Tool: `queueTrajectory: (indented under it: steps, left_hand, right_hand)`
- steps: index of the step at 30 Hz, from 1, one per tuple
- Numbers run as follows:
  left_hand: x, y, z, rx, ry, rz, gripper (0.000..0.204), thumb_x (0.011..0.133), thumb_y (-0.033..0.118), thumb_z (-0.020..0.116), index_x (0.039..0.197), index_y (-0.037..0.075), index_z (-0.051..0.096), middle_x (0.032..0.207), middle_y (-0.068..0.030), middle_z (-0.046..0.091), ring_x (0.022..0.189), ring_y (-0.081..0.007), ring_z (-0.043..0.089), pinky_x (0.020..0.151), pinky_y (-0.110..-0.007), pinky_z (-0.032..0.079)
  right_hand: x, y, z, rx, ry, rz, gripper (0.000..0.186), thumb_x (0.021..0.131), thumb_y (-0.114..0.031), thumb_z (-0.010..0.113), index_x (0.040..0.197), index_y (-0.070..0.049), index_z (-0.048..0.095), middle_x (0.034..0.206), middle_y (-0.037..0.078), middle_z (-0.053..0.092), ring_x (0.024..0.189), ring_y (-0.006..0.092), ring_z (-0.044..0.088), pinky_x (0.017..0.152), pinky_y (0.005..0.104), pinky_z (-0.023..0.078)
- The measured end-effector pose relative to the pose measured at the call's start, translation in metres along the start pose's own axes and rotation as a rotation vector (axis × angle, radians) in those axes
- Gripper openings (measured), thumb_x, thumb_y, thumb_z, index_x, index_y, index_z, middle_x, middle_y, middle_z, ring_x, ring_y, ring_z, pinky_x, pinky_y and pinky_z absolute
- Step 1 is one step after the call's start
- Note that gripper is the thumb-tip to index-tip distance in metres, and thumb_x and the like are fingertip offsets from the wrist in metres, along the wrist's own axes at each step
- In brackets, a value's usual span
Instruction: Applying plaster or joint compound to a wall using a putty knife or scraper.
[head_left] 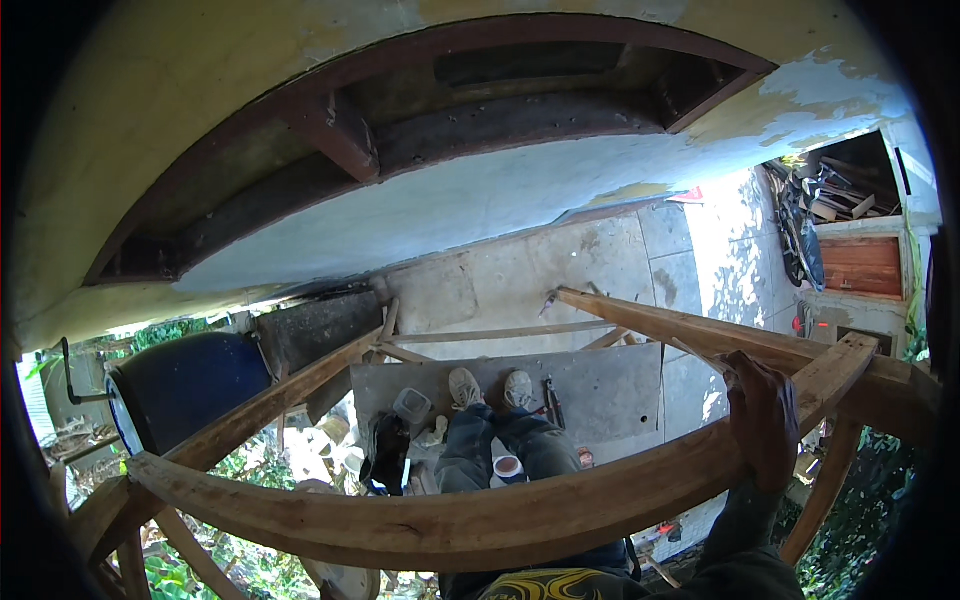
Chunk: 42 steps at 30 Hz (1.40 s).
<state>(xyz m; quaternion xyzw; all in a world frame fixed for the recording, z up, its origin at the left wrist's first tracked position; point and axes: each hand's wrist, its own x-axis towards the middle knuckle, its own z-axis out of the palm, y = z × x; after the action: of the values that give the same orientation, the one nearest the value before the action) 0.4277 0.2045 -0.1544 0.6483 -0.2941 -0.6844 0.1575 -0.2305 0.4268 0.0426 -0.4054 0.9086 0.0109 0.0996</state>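
My right hand (762, 420) is closed, with its fingers curled at the right part of a wooden beam (450, 515) that crosses in front of me. From the fingers a thin pale stick (700, 354) points to the upper left; its kind is too small to make out. My left hand is not in view. Above, a dark reddish-brown window frame (335, 140) is set in the wall. Both my shoes (465, 388) are on a grey board (610, 390) below the beam.
On the board lie a clear plastic container (412, 405), a black bag (388, 445) and a long-handled tool (553, 402). Timber rails (690, 330) frame the scaffold. A blue drum (190, 385) stands at left, beside a painted wall (440, 215). A motorcycle (797, 230) is at far right.
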Motion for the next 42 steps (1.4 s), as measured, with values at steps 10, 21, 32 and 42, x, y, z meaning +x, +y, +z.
queueTrajectory:
  steps: [10,21,32,42]
  left_hand:
    - [0.149,-0.04,0.119,-0.042,-0.158,0.366,0.067,0.084,0.023,0.06,0.146,0.004,0.046,0.136,-0.0186,0.057,0.121,-0.0329,0.058,0.105,-0.043,0.047]
    - [0.251,0.093,0.367,0.103,-0.515,0.699,0.072,0.078,0.011,0.064,0.147,0.0,0.046,0.135,-0.0176,0.058,0.122,-0.03,0.057,0.106,-0.039,0.045]
    - [0.271,0.147,0.478,0.186,-0.79,0.804,0.063,0.082,0.009,0.067,0.142,-0.001,0.051,0.129,-0.0155,0.064,0.112,-0.0281,0.063,0.101,-0.039,0.049]
    - [0.282,0.103,0.457,0.059,-0.598,0.847,0.068,0.08,0.011,0.07,0.143,-0.001,0.049,0.126,-0.0167,0.065,0.114,-0.0296,0.064,0.101,-0.038,0.05]
  right_hand:
    - [0.005,-0.014,-0.011,0.017,0.213,-0.085,0.025,0.079,0.007,0.064,0.101,-0.003,0.065,0.089,0.016,0.071,0.081,0.0358,0.07,0.07,0.0444,0.053]
    - [-0.008,-0.002,-0.013,0.039,0.181,-0.286,0.014,0.086,-0.004,0.062,0.099,-0.005,0.066,0.084,0.011,0.071,0.074,0.0293,0.07,0.066,0.0431,0.054]
    - [0.006,0.031,0.015,-0.137,0.221,-0.545,0.031,0.08,-0.004,0.06,0.109,0.001,0.07,0.092,0.022,0.071,0.084,0.0377,0.068,0.081,0.046,0.054]
    - [0.012,0.028,0.008,-0.081,0.226,-0.598,0.032,0.076,-0.009,0.06,0.104,0.005,0.068,0.088,0.026,0.068,0.085,0.0402,0.067,0.081,0.0478,0.053]
